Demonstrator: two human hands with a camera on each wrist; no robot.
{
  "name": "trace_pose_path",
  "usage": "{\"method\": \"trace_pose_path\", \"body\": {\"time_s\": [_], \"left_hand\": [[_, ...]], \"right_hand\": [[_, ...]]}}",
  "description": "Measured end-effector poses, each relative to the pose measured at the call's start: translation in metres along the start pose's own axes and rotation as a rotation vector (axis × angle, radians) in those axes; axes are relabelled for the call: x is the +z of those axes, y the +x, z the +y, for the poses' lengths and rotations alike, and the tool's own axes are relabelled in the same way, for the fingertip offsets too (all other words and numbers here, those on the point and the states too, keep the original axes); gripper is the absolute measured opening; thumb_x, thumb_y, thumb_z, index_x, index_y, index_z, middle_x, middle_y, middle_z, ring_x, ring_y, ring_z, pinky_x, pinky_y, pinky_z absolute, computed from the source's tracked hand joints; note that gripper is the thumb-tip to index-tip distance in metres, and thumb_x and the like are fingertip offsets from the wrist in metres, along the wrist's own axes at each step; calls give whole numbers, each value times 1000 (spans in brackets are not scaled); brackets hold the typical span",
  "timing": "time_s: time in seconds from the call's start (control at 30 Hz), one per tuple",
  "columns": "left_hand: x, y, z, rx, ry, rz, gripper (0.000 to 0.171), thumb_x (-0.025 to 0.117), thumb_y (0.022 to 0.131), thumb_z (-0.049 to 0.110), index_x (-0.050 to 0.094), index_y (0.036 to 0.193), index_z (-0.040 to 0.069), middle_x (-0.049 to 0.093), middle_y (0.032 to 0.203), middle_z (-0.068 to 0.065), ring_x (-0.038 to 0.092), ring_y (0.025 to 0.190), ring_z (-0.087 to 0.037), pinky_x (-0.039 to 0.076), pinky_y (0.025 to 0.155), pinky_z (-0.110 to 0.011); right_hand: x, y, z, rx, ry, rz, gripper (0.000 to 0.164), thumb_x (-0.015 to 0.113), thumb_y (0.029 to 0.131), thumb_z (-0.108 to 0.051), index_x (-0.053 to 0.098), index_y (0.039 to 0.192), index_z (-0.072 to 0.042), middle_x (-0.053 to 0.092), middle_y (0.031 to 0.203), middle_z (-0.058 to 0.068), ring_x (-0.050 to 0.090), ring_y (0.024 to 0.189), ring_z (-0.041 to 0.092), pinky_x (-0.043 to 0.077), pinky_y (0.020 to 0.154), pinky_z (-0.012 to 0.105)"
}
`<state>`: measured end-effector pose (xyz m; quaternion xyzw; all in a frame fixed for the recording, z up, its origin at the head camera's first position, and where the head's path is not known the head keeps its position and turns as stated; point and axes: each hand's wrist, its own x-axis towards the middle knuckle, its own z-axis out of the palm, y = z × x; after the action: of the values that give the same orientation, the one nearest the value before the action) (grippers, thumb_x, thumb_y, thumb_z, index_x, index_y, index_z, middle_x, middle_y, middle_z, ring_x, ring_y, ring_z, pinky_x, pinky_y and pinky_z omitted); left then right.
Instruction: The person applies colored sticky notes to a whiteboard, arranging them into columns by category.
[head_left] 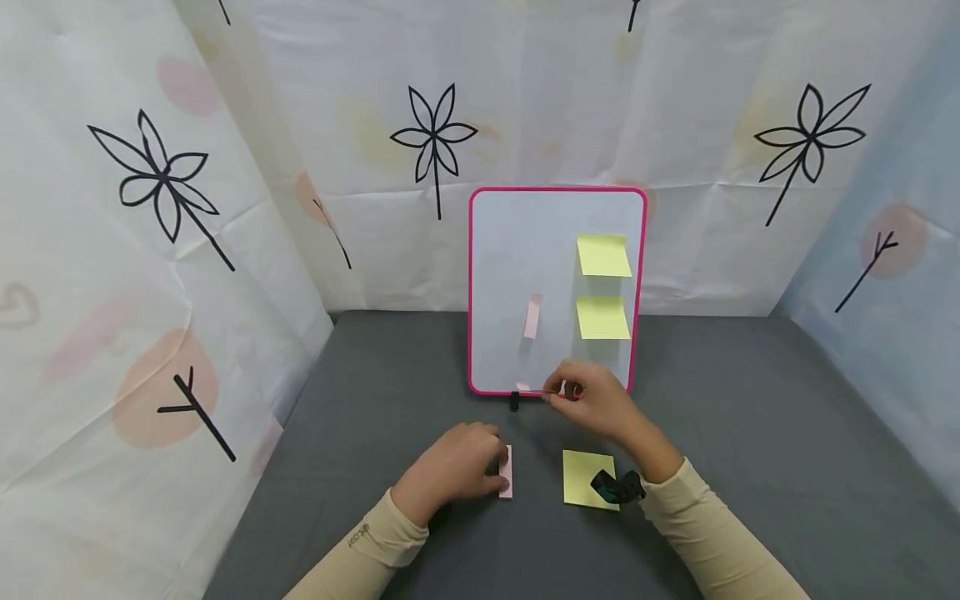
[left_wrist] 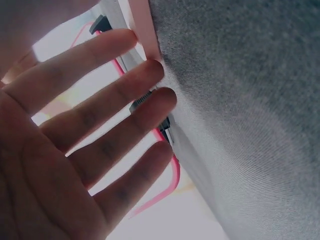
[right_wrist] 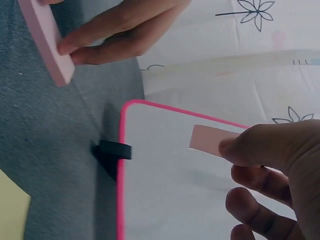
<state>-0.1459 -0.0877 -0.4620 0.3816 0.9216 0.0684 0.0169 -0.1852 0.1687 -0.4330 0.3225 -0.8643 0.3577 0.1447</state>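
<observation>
Between thumb and finger, my right hand (head_left: 592, 398) pinches a small pink sticky strip (right_wrist: 207, 139) by one end. The strip's free end points left, in front of the lower part of a pink-framed whiteboard (head_left: 502, 250). My left hand (head_left: 457, 467) is down at the table, its fingertips touching a narrow pink sticky-note pad (head_left: 506, 492). In the left wrist view the left fingers (left_wrist: 110, 100) reach out fairly straight, with the thumb mostly hidden. One pink strip (head_left: 532, 317) is stuck on the board's middle.
Two yellow sticky notes (head_left: 603, 255) hang one above the other on the board's right side. A yellow note pad (head_left: 581, 477) lies on the grey table (head_left: 390, 375), partly covered by the right wrist's camera (head_left: 617, 486). A black foot (head_left: 513, 402) supports the board's lower edge.
</observation>
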Motion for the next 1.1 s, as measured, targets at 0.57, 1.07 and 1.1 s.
{"method": "trace_pose_path", "body": {"time_s": [0.57,1.07,1.1], "left_hand": [[-21,9,-19,70,-24,172,20,83,93,32,82,103,16,66,98,3,62,83,-12,53,73,-27],[-64,41,-38,191,-103,569,14,82,92,17,81,102,7,71,105,-3,68,92,-17,58,82,-30],[-66,44,-37,196,-113,585,14,81,93,17,81,103,6,71,106,-4,68,93,-17,58,83,-31]], "right_hand": [[-50,61,-7,-124,-179,316,11,79,87,2,77,86,-8,72,82,3,59,67,18,47,61,29],[-66,122,-2,-65,-392,420,6,73,94,-7,77,91,-3,71,89,11,61,72,27,46,58,37],[-66,125,-1,-58,-406,422,7,73,95,-8,77,92,-3,72,90,11,62,72,26,47,58,38]]}}
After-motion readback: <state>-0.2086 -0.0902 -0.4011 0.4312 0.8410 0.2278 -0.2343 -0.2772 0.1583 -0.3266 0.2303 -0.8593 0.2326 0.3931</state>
